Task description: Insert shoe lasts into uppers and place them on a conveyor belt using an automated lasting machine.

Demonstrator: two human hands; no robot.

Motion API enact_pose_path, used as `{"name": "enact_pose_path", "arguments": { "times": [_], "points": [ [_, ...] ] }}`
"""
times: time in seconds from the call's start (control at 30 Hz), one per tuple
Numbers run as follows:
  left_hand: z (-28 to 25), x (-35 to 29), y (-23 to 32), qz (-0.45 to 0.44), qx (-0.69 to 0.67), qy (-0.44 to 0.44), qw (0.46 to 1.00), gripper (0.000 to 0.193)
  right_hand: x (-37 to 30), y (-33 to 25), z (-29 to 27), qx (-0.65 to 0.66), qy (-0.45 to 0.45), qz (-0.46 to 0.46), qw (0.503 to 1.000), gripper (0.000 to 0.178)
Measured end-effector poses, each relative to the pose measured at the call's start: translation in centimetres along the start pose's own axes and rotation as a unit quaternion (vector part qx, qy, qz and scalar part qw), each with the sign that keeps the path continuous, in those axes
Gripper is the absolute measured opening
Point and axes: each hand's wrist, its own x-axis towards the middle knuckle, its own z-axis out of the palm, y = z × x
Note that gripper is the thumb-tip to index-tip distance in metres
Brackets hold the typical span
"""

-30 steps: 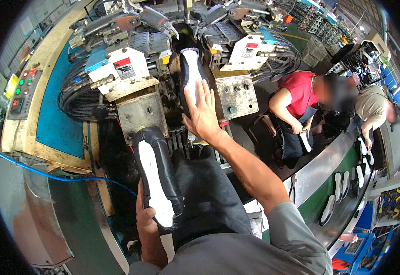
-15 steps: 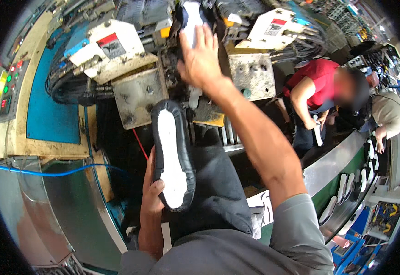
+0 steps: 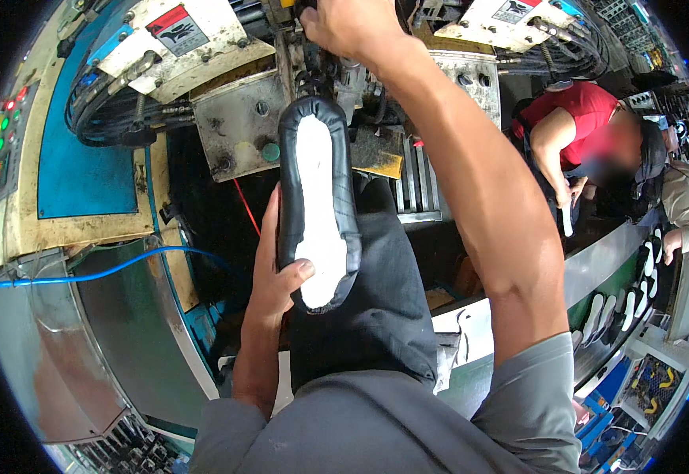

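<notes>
A black shoe upper (image 3: 318, 182) with a white insole facing me stands nearly upright in front of the machine, its narrow toe end pointing away. My left hand (image 3: 269, 280) is closed round its lower left side, the thumb pressed on the white surface near the heel and the other fingers hidden behind. Past the shoe, at the top edge of the picture, my right hand (image 3: 352, 25) reaches into the middle of the machine (image 3: 238, 118). Its fingers look curled and are partly cut off by the edge; what they hold, if anything, is hidden.
A lit control panel (image 3: 6, 142) stands at far left, and a blue hose (image 3: 115, 272) crosses below it. At right, a person in a red top (image 3: 570, 126) handles a white piece beside a conveyor (image 3: 550, 316) carrying several insoles. Another person's sleeve shows behind.
My left hand has raised the shoe upper forward and slightly right. My right hand has left the other white-soled shoe in the machine, which has gone out of view; its fingers have curled. The view has shifted.
</notes>
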Motion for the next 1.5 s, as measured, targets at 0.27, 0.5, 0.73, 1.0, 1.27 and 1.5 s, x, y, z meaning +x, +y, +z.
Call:
{"name": "enact_pose_path", "arguments": {
  "times": [0.27, 0.5, 0.73, 1.0, 1.27, 1.5],
  "points": [
    [0.1, -2.0, -0.5, 0.036, -0.091, 0.044, 0.994, 0.113, -15.0, -7.1, -5.7, 0.271, -0.090, 0.108, 0.952, 0.079],
    [0.4, -5.4, -4.0, 0.060, -0.088, -0.016, 0.994, 0.101, -36.0, -16.1, -5.9, 0.641, -0.122, 0.427, 0.627, 0.071],
    [1.4, -8.6, -4.4, 0.090, 0.072, -0.051, 0.992, 0.113, -37.2, -16.1, -9.4, 0.537, -0.104, 0.356, 0.757, 0.082],
    [-1.4, -13.7, -7.2, 0.118, 0.180, -0.032, 0.976, 0.112, -36.2, -17.4, -7.5, 0.606, -0.116, 0.398, 0.679, 0.077],
    [-14.4, -19.9, -11.9, -0.126, -0.064, 0.284, 0.948, 0.110, -43.1, -16.7, -7.3, 0.534, -0.220, 0.481, 0.659, 0.061],
    [-41.0, -19.3, -10.0, 0.039, 0.442, 0.500, 0.744, 0.093, -46.3, -13.9, -6.6, 0.494, -0.195, 0.536, 0.657, 0.050]
  ]
}}
